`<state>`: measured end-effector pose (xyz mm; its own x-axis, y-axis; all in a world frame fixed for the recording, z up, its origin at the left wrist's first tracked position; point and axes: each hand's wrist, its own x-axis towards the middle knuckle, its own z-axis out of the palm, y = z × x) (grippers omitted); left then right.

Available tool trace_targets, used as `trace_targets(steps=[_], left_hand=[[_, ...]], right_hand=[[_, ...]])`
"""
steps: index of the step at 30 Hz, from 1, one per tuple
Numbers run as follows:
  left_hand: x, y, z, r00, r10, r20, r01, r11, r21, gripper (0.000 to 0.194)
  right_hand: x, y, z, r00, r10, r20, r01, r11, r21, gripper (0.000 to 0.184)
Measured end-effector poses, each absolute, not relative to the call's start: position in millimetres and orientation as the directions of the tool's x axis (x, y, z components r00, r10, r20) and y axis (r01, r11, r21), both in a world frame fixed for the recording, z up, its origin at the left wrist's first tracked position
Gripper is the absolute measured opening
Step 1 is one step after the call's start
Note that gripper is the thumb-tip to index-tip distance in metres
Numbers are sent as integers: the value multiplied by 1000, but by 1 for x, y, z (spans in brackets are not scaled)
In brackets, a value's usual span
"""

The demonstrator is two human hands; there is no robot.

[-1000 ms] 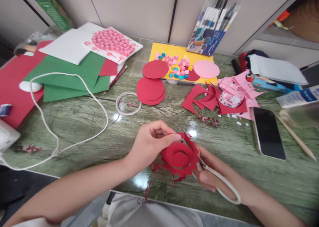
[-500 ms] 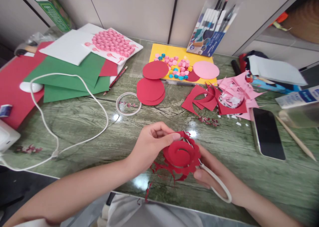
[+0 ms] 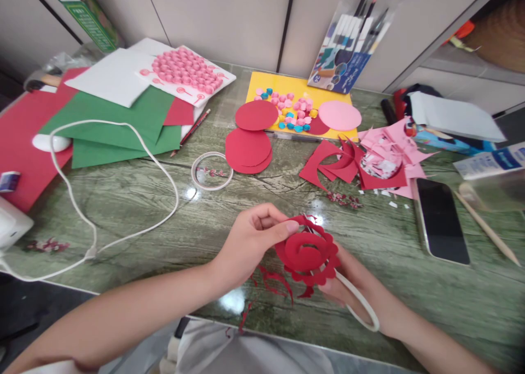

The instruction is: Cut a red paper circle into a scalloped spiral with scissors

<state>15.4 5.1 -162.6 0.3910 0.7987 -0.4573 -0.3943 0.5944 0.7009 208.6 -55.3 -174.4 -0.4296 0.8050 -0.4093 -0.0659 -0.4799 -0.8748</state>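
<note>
A red paper spiral with a scalloped outer edge [image 3: 307, 252] is pinched at its upper left by the thumb and fingers of my left hand [image 3: 262, 234]. My right hand [image 3: 353, 281] is wrapped round white-handled scissors [image 3: 363, 303], partly behind the paper. The blades lie at the paper's right and upper edge, mostly hidden by it. Thin red paper trimmings [image 3: 276, 282] lie on the table below the spiral, and another strip [image 3: 245, 316] rests near the front edge.
Red paper circles [image 3: 248, 148] and a tape roll [image 3: 212, 171] lie ahead. Red and pink scraps [image 3: 381, 161] are at the right, with a phone [image 3: 441, 221] and a wooden stick [image 3: 488, 229]. A white cable [image 3: 176, 193] loops over the left side, near green paper [image 3: 110, 117].
The red paper spiral has shifted slightly right and turned in my hands. More of the red trimmings on the table show below it. The scissors remain in my right hand.
</note>
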Motion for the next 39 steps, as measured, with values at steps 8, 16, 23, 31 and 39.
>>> trace_targets(steps=[8,16,23,31,39], left_hand=[[15,7,-162,382,801,-461,-359,588,725,22],[13,14,-161,431,781,-452,-178,564,806,17],[11,20,-160,316,884,-344,-124,398,909,23],[3,17,-160,392,846,-361,-239,473,848,13],[5,17,-157,454,821,-347,-227,483,845,34]], right_hand=[[215,-56,-166,-533,723,-440,-84,-563,-822,39],[219,-61,-184,-581,716,-387,-181,-578,-796,51],[223,-55,-185,-620,689,-376,-133,-564,-815,48],[226,-50,-179,-596,695,-402,-68,-542,-838,46],[223,-49,-168,-508,774,-377,-78,-477,-875,40]])
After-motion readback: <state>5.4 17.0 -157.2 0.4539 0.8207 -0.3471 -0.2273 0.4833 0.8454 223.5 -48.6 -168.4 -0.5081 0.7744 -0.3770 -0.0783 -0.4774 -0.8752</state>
